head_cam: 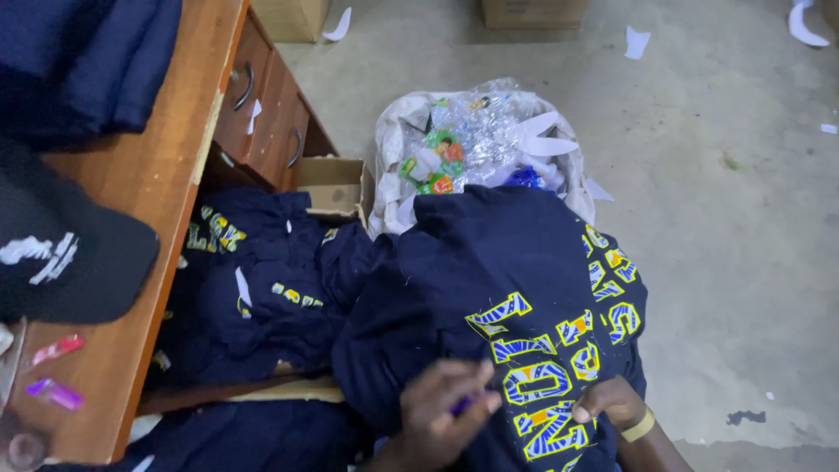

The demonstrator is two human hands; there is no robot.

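Navy shirt w/ yellow-blue lettering lies bunched over the person's lap, bottom centre of view, letters facing up. Left hand rests on shirt just left of the lettering, fingers curled narrow, pinching a small purple tool; tool mostly hidden, can't tell what kind. Right hand sits on shirt just right of the lettering, fingers folded down and pressing the cloth, closed on the fabric as far as visible; yellowish band on wrist.

Left of shirt: pile of more navy shirts w/ same kind of print, touching it. Beyond shirt, touching its far edge: white sack full of clear plastic wrappers and paper scraps. Small cardboard box between sack and pile. Further left of shirt: wooden desk w/ drawers; on it a black cap, folded navy cloth at far end, two pink-purple lighters near edge. Right of shirt: concrete floor w/ bits of white paper.
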